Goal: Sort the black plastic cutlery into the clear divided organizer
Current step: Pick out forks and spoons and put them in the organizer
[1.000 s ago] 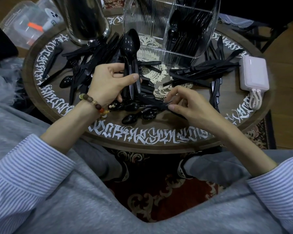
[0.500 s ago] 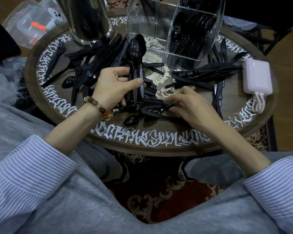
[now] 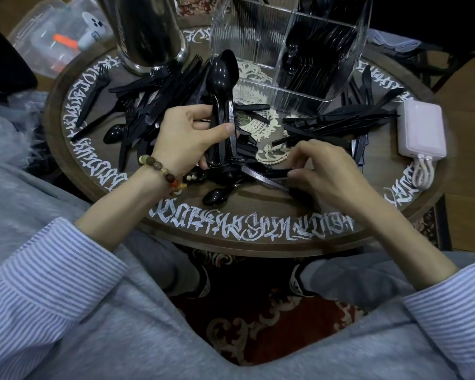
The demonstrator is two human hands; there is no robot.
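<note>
My left hand [image 3: 188, 135] grips a stacked bundle of black plastic spoons [image 3: 222, 78] upright, bowls pointing away from me. My right hand [image 3: 324, 165] pinches the handle of a black spoon [image 3: 269, 174] lying low over the table's front. More loose spoons [image 3: 215, 197] lie beneath it. The clear divided organizer [image 3: 258, 31] stands at the back of the round table [image 3: 231, 242]; its right compartment holds black cutlery, its left one looks bare. Piles of black forks and knives [image 3: 154, 97] lie at the left, and more knives [image 3: 340, 119] at the right.
A shiny metal canister [image 3: 148, 28] stands at the back left of the table. A pale power bank [image 3: 420, 130] with cables lies at the right edge. A clear plastic box [image 3: 52, 42] sits off the table at the far left. Patterned red carpet shows below.
My right hand has closed on a spoon handle near the front and drawn it slightly toward the right. My left hand keeps its spoon bundle, raised a little higher.
</note>
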